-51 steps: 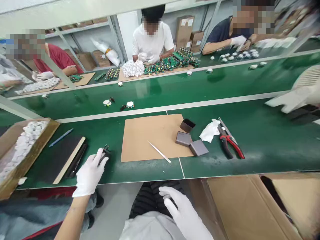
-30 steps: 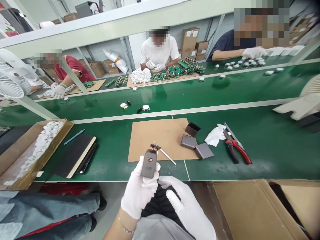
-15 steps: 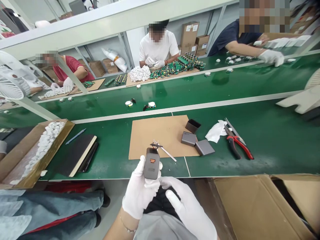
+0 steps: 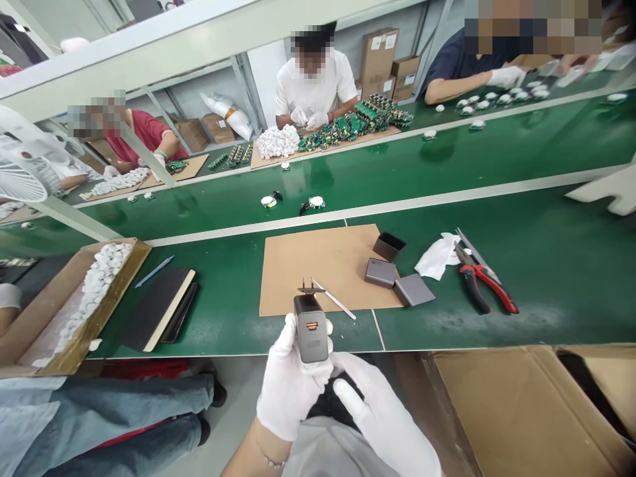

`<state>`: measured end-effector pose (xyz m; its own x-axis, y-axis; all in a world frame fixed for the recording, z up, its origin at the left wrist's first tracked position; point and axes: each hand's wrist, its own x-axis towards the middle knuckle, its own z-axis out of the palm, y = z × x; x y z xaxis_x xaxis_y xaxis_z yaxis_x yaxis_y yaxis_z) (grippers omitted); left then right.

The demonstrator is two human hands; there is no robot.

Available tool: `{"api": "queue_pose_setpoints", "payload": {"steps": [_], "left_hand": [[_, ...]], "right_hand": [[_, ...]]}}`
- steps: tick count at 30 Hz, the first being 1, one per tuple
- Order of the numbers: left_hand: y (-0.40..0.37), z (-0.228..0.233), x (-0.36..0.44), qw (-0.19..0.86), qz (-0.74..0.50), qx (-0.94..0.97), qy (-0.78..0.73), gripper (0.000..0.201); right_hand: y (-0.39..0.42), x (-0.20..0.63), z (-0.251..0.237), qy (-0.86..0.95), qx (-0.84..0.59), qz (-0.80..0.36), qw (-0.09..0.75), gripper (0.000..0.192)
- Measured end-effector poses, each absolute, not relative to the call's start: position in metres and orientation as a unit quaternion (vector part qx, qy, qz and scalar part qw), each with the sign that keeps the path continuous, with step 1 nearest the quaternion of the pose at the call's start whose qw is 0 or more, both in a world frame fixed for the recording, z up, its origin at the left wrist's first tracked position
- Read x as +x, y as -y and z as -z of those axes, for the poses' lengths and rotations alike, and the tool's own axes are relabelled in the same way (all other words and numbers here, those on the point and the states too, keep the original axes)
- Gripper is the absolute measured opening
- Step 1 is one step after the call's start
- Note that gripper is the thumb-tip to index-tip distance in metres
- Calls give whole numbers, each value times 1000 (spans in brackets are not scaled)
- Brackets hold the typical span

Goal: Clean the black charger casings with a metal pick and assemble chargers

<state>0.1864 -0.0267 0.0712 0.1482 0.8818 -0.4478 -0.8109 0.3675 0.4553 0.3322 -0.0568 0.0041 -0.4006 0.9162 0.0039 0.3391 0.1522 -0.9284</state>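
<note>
A dark grey rectangular plastic charger body with an orange port (image 4: pixel 311 329) is held upright in the white-gloved left hand (image 4: pixel 291 387), closed round its lower half, above the near edge of the green work surface (image 4: pixel 521 278). Its long axis runs away from the person, with two metal prongs at the far, upper end and the orange port facing the camera. The white-gloved right hand (image 4: pixel 380 421) lies just beside and below the charger, fingers loosely spread and holding nothing, its fingertips close to the left hand; the left hand is thus the nearer to the charger.

Directly beyond the prongs a flat brown cardboard sheet (image 4: pixel 318 262) lies on the surface, with a thin white stick (image 4: pixel 334 299) slanting across its near edge. At the sheet's right corner three small dark grey casings (image 4: pixel 395 271) are grouped, one standing open. Further right lie a crumpled white cloth (image 4: pixel 437 257) and red-handled pliers (image 4: pixel 484 281). To the left, well apart, are a black notebook (image 4: pixel 156 308) and a brown cardboard box of white parts (image 4: pixel 74 298). Open room remains between the charger and the sheet. Other people are seated at the far side.
</note>
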Motion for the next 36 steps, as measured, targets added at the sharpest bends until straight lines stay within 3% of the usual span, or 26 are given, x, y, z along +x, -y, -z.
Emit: {"api": "queue_pose_setpoints", "payload": {"steps": [4,7,9,12,16,21,26,29,33,36], "left_hand": [[30,-72,181,657,-587,205,-426,31],[32,-68,173,564,-570,338,-493,59],[32,-63,168,484,-516,452,-543,61],[32,-55,167,423,-436,542,-582,48],[34,-49,170,397,-387,609,-567,44],[35,-43,171,370,-461,629,-505,56],[28,-42,179,511,-496,561,-422,47],[28,-37,193,566,-528,461,-434,54],[33,-24,203,620,-562,375,-399,61],[38,-22,192,686,-523,350,-366,72]], "right_hand": [[55,336,-1,631,-481,-482,372,31],[48,341,6,533,-471,-515,479,36],[43,342,9,473,-442,-554,524,43],[39,338,2,430,-410,-623,509,49],[38,326,-21,422,-434,-621,498,47],[39,320,-31,396,-467,-587,530,47],[43,313,-15,392,-454,-584,548,48],[50,302,-5,412,-485,-552,539,51],[63,288,-2,474,-515,-473,535,39],[66,292,-12,551,-521,-424,495,38]]}}
